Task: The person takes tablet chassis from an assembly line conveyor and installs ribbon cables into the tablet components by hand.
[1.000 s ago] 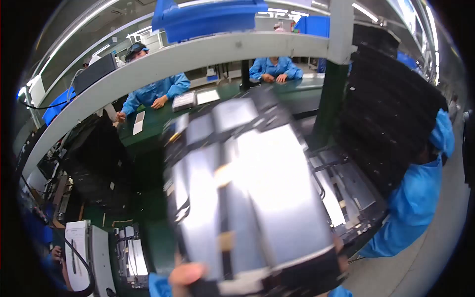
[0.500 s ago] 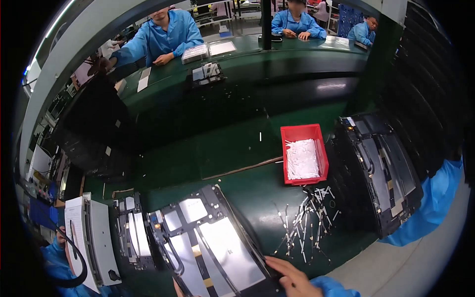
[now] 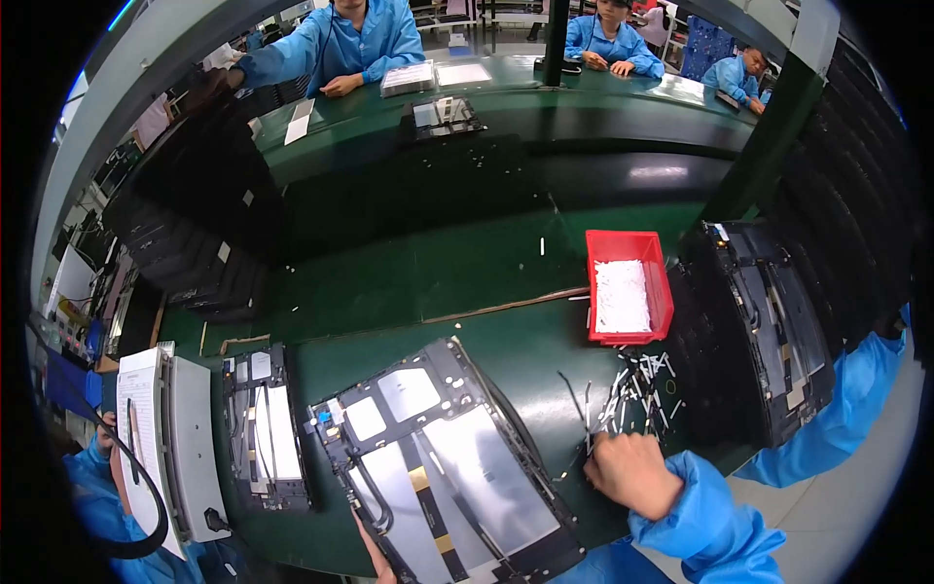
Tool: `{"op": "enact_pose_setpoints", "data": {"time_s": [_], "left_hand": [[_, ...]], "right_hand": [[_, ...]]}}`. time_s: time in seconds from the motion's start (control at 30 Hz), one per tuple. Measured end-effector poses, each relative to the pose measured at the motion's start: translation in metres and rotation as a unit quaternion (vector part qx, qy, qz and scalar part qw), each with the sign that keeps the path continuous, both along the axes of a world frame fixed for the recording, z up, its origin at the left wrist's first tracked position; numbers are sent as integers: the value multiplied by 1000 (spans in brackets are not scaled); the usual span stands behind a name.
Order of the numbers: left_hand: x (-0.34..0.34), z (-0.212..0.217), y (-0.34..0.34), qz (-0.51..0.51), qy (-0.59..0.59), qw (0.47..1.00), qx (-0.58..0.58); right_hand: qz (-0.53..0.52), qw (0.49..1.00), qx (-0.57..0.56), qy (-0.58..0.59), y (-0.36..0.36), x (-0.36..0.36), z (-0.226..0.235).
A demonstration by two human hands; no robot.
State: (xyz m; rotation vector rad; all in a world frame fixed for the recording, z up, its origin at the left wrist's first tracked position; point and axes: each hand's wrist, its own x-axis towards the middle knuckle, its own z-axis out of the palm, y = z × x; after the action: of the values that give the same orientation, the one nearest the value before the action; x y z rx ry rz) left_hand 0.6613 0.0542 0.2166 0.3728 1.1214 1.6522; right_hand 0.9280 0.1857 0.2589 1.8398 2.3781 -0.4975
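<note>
An opened tablet-like device (image 3: 477,477), with silver battery panels in a black frame, lies tilted at the front centre. My left hand (image 3: 374,551) grips its lower left edge; only part of the fingers shows, the rest being hidden beneath the device. To the right, my right hand (image 3: 632,474) is closed at the near end of a loose pile of thin white and black strips (image 3: 637,394). Its fingertips point down and away, so what they pinch, if anything, is hidden. Just beyond the pile stands a red bin (image 3: 664,302) holding many white strips.
Similar opened devices lie at left (image 3: 263,428) and right (image 3: 778,331). Black trays are stacked at far left (image 3: 195,224). A clipboard with paper (image 3: 146,448) sits near a person at the left edge. Co-workers in blue sit across the green table (image 3: 389,263); another blue sleeve (image 3: 837,419) is at right.
My right hand has left the device's right edge and moved right to the strip pile, its fingers now closed. More of the device shows. The whole view has shifted slightly.
</note>
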Motion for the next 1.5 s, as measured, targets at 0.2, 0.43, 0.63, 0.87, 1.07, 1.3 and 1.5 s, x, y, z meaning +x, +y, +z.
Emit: {"op": "enact_pose_setpoints", "data": {"time_s": [0.2,0.43,0.63,0.87,1.07,1.3,1.5], "left_hand": [[18,14,3,144,178,973,31],[4,114,-7,-199,374,876,231],[13,127,-13,-444,-10,896,-4],[-4,116,-14,-449,-156,878,-59],[-17,115,-24,-479,-171,856,-94],[-30,108,-45,-336,142,931,-26],[-26,113,-45,-342,165,925,-29]], "right_hand": [[-33,987,-100,120,13,19,37],[-101,899,33,424,-59,-5,102],[234,781,-17,578,-67,-69,108],[114,794,-155,577,-75,-90,101],[117,800,-163,565,-70,-92,103],[109,881,-8,460,-59,-122,84],[147,898,-26,414,-51,-127,88]]}}
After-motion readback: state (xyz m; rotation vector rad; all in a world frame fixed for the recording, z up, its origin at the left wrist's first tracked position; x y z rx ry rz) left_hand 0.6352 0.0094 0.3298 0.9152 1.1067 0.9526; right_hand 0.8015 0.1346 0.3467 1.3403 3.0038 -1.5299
